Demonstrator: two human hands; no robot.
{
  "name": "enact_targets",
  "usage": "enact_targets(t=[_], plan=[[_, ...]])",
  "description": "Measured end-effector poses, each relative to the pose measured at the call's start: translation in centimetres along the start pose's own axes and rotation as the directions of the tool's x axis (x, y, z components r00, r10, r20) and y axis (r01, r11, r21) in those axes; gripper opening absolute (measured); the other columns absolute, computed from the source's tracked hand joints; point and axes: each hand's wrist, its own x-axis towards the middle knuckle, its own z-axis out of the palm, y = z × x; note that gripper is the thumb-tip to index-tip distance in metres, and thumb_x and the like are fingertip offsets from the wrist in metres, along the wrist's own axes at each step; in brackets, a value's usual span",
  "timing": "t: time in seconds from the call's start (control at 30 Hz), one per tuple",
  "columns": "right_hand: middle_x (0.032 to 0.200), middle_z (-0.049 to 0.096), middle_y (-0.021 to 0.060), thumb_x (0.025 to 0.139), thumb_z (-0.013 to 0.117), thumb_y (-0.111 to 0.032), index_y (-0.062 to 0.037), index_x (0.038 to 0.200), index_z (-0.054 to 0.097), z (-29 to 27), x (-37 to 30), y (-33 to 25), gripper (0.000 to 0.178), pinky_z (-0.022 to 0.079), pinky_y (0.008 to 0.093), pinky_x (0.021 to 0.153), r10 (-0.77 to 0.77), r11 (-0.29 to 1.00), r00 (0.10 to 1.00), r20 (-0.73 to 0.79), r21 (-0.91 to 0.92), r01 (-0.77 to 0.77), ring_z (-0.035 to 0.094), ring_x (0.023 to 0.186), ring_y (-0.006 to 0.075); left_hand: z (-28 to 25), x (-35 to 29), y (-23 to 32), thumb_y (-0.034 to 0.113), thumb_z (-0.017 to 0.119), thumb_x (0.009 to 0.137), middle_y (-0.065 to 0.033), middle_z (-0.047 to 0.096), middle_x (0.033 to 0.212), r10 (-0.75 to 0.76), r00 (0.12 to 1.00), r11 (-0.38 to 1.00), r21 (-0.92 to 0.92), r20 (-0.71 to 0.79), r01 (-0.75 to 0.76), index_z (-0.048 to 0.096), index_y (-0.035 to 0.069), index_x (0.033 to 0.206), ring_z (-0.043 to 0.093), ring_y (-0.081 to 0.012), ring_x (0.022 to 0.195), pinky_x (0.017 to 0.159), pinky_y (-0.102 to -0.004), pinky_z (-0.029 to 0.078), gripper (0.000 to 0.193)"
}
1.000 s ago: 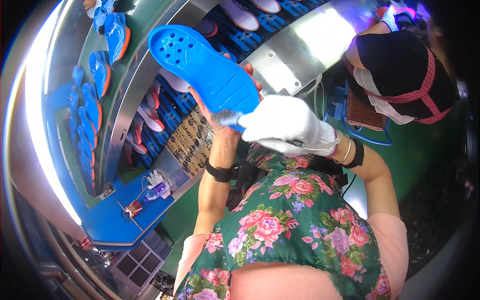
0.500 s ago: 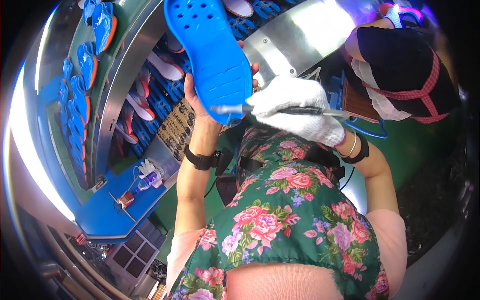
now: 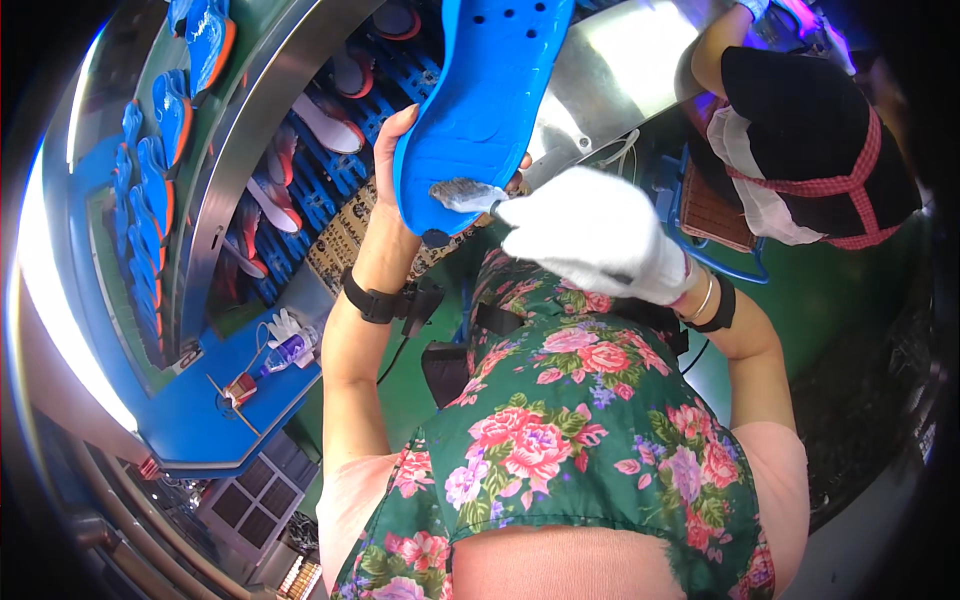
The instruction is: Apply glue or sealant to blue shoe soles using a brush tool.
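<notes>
My bare left hand (image 3: 391, 158) is wrapped round the edges of a blue shoe midsole (image 3: 470, 110), thumb on its left side and fingertips showing on its right. Several round holes pierce the midsole's far part, which runs out of the top of the picture. In a white knitted glove, my right hand (image 3: 590, 225) grips a brush (image 3: 462, 195). The brush's flat, grey-white bristles lie against the midsole's near, heel end. Most of its handle is hidden by the glove.
Left, a metal-edged rack (image 3: 238, 135) carries blue soles (image 3: 165, 115) on its outer side; beyond it lie white-and-red shoe parts (image 3: 330, 125). A bottle (image 3: 290, 350) stands on a blue ledge (image 3: 210, 430). A co-worker in a black cap (image 3: 800, 130) is at the far right.
The midsole has shifted right and tilted in my left hand. The brush has come from above the midsole's near end down onto its surface.
</notes>
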Motion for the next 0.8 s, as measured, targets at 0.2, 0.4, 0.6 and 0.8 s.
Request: enact_targets(t=[0.2, 0.4, 0.6, 0.8], plan=[[0.112, 0.076, 0.0149, 0.075, 0.077, -0.003, -0.0094, 0.112, 0.077, 0.1, -2.9, -1.9, 0.038, 0.058, 0.0385, 0.076, 0.009, 0.995, 0.991, 0.131, 0.094, -0.022, 0.071, 0.088, 0.0289, 0.2, 0.7, -1.0, 0.064, 0.063, 0.085, -0.0321, 0.037, 0.155, -0.086, 0.986, 0.980, 0.169, -0.142, 0.110, 0.024, -0.002, 0.160, 0.058, -0.0531, 0.121, 0.101, -0.0625, 0.050, 0.107], [0.103, 0.077, 0.0075, 0.080, 0.082, -0.007, -0.0119, 0.102, 0.080, 0.0, -3.3, -0.2, 0.023, 0.058, 0.0359, 0.075, 0.097, 0.987, 0.994, -0.048, 0.133, -0.090, 0.072, 0.086, 0.0259, -1.5, 0.5, -1.4, 0.052, 0.062, 0.086, -0.0345, 0.047, 0.149, -0.037, 0.957, 0.988, 0.136, -0.288, 0.079, 0.039, -0.004, 0.154, 0.056, -0.0562, 0.125, 0.110, -0.0604, 0.045, 0.091], [0.102, 0.077, 0.0108, 0.079, 0.080, 0.003, -0.0072, 0.098, 0.078, 0.2, -2.3, 0.1, 0.022, 0.058, 0.0344, 0.076, 0.298, 0.833, 0.950, -0.092, 0.512, -0.212, 0.073, 0.088, 0.0247, -0.4, 1.7, -1.2, 0.057, 0.062, 0.086, -0.0343, 0.047, 0.149, -0.082, 0.996, 0.991, 0.100, -0.025, 0.084, 0.038, -0.003, 0.154, 0.056, -0.0556, 0.124, 0.108, -0.0622, 0.046, 0.094], [0.100, 0.077, 0.0128, 0.080, 0.080, 0.002, -0.0031, 0.091, 0.079, 1.0, -1.3, -0.5, 0.012, 0.058, 0.0338, 0.082, 0.394, 0.801, 0.918, 0.054, 0.469, -0.371, 0.074, 0.091, 0.0242, -0.8, 3.0, -1.1, 0.072, 0.062, 0.082, -0.0245, 0.042, 0.153, 0.089, 0.994, 0.978, 0.195, -0.071, -0.074, 0.030, -0.006, 0.156, 0.058, -0.0424, 0.109, 0.085, -0.0490, 0.052, 0.113]])
